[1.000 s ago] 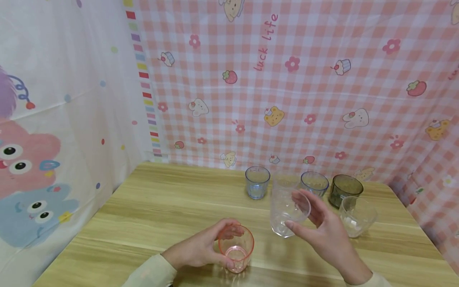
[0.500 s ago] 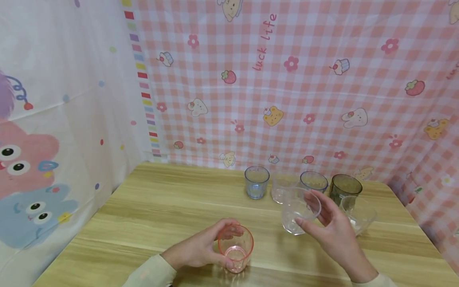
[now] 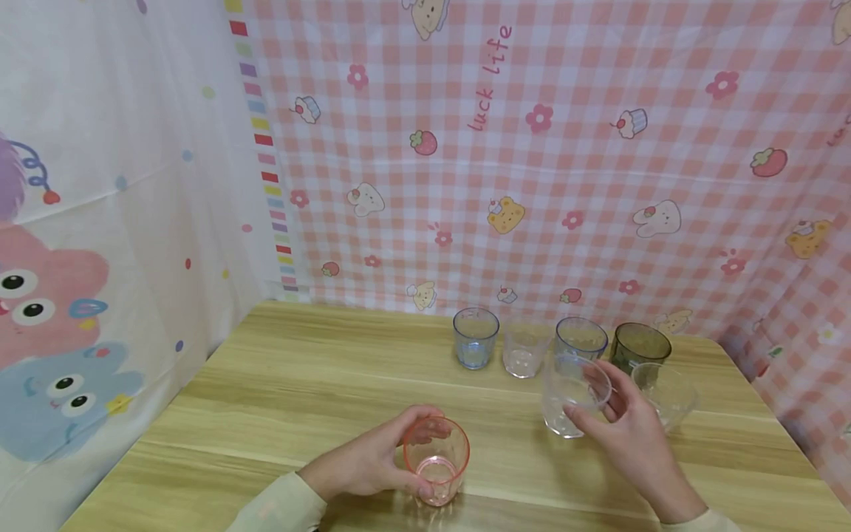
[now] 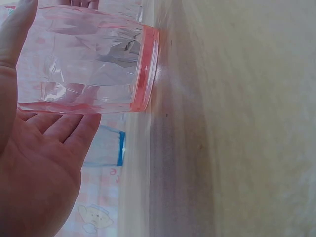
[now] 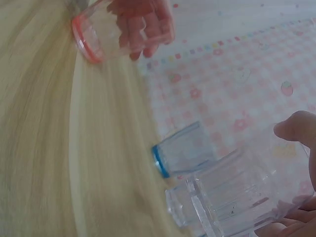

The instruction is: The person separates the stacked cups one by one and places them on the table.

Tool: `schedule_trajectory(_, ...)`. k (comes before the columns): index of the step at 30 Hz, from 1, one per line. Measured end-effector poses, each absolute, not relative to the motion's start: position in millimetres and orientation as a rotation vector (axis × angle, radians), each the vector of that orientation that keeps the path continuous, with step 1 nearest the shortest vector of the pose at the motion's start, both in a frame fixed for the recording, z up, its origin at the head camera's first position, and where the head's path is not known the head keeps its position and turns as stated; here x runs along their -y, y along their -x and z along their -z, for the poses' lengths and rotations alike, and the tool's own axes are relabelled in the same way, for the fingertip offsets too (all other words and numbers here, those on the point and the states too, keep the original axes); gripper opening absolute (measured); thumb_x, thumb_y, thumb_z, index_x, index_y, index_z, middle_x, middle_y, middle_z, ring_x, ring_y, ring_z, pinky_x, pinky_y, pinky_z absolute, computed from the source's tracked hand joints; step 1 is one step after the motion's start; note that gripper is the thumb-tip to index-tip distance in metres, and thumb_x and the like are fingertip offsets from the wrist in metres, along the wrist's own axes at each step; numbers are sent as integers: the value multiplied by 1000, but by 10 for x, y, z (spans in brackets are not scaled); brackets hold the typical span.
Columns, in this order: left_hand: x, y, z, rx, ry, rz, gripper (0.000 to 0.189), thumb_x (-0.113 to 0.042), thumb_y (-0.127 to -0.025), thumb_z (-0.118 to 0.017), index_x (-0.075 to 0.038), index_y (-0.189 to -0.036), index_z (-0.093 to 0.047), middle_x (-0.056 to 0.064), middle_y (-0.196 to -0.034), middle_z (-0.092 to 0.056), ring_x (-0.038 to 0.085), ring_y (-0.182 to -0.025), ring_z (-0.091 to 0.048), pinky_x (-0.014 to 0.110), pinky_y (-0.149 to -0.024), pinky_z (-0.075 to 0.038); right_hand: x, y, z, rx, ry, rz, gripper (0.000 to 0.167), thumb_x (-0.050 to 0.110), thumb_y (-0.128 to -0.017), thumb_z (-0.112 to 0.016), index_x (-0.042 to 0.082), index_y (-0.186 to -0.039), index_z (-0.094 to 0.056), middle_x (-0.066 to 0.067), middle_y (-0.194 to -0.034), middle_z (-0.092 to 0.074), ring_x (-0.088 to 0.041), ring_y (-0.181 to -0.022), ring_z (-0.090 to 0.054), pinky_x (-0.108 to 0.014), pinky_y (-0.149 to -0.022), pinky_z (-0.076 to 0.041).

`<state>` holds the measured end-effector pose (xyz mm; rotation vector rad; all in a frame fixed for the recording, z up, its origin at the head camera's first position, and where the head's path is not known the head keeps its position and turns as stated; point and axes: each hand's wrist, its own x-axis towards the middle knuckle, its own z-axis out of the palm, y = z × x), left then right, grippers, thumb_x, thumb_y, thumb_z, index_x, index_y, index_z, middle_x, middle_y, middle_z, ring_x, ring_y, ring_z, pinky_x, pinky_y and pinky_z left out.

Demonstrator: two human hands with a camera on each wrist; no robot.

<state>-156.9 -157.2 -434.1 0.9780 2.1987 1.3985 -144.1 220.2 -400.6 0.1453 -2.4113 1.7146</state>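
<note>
My left hand (image 3: 372, 458) grips a transparent cup with a coral-pink rim (image 3: 439, 469), thumb on the near side and fingers round the far side. The cup stands upright, its base close to the tabletop in the left wrist view. Further right, my right hand (image 3: 628, 432) holds a colourless clear cup (image 3: 558, 406) between thumb and fingers. This cup leans slightly, its mouth towards the palm, and overlaps part of the back row in the head view. Just behind that hand is another clear tumbler (image 3: 668, 391), partly hidden by it.
Along the back of the wooden table (image 3: 299, 377) stand a light-blue cup (image 3: 475, 340), a clear cup (image 3: 521, 355), a blue-rimmed cup (image 3: 581, 338) and a dark olive cup (image 3: 641, 347). A pink checked cloth (image 3: 399, 185) hangs behind them.
My right hand has moved rightward with the clear cup, so the clear cup in the back row now shows fully. The left hand and the pink cup have stayed in place.
</note>
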Motion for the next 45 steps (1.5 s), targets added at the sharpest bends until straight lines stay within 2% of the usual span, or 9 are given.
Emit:
schedule_trajectory(2,1572,1569,4341,-2199,-977,-1399,87,-18,-87,-92,-12,-156,-40,13,-156,-60,27,-147,-55,33,-123,-41,-2235,1457,4026,2431,-122,-1708,91,12,-94,-85,-5,-164,-29,-29,-164,-44,-45,-156,-39,2,-104,-37)
schedule_trajectory(4,1572,1567,4339,-2199,-981,-1401,87,-17,-87,-92,-12,-156,-40,13,-155,-60,27,-147,-55,33,-123,-41,-2266,1475,4051,2443,-92,-1712,92,13,-95,-85,-5,-164,-27,-30,-166,-42,-48,-156,-37,2,-103,-37)
schedule_trajectory(10,1569,1561,4334,-2193,-973,-1401,87,-18,-87,-92,-12,-156,-40,12,-155,-60,26,-147,-55,32,-123,-41,-2335,1523,4124,2501,18,-1731,100,16,-96,-84,-6,-168,-18,-29,-171,-35,-45,-159,-34,-4,-109,-38)
schedule_trajectory(14,1573,1568,4340,-2191,-988,-1400,87,-17,-87,-92,-10,-157,-39,14,-155,-60,29,-147,-55,32,-123,-41,-2362,1574,4167,2537,71,-1748,104,18,-97,-83,-4,-169,-11,-26,-175,-28,-43,-162,-30,-22,-122,-36)
schedule_trajectory(18,1578,1563,4337,-2194,-987,-1401,87,-17,-87,-91,-10,-157,-39,14,-156,-59,30,-147,-55,34,-124,-41,-2386,1636,4220,2564,112,-1767,106,16,-99,-81,-4,-170,-6,-24,-177,-23,-43,-163,-27,-32,-123,-33)
schedule_trajectory(23,1576,1548,4333,-2197,-968,-1406,87,-18,-87,-92,-14,-157,-40,12,-156,-60,26,-146,-55,33,-124,-41,-2397,1662,4261,2566,150,-1786,107,17,-101,-79,-1,-171,-1,-22,-179,-19,-41,-163,-27,-24,-120,-35)
schedule_trajectory(26,1574,1542,4335,-2205,-964,-1403,87,-19,-87,-92,-14,-157,-40,11,-156,-60,25,-146,-55,31,-124,-40,-2388,1660,4277,2536,139,-1812,106,15,-101,-77,-1,-171,1,-23,-179,-17,-41,-163,-25,-27,-123,-34)
schedule_trajectory(31,1571,1539,4328,-2226,-967,-1390,87,-20,-88,-92,-13,-157,-40,10,-156,-60,25,-146,-55,31,-124,-40,-2392,1665,4302,2551,137,-1791,108,19,-104,-74,-1,-170,8,-25,-179,-14,-45,-163,-22,-42,-128,-28)
schedule_trajectory(45,1559,1546,4338,-2282,-1016,-1356,85,-23,-90,-91,-11,-157,-40,9,-152,-63,22,-143,-58,36,-123,-45,-2401,1652,4320,2627,153,-1706,108,30,-106,-73,-2,-170,7,-27,-177,-21,-48,-162,-28,-47,-125,-35)
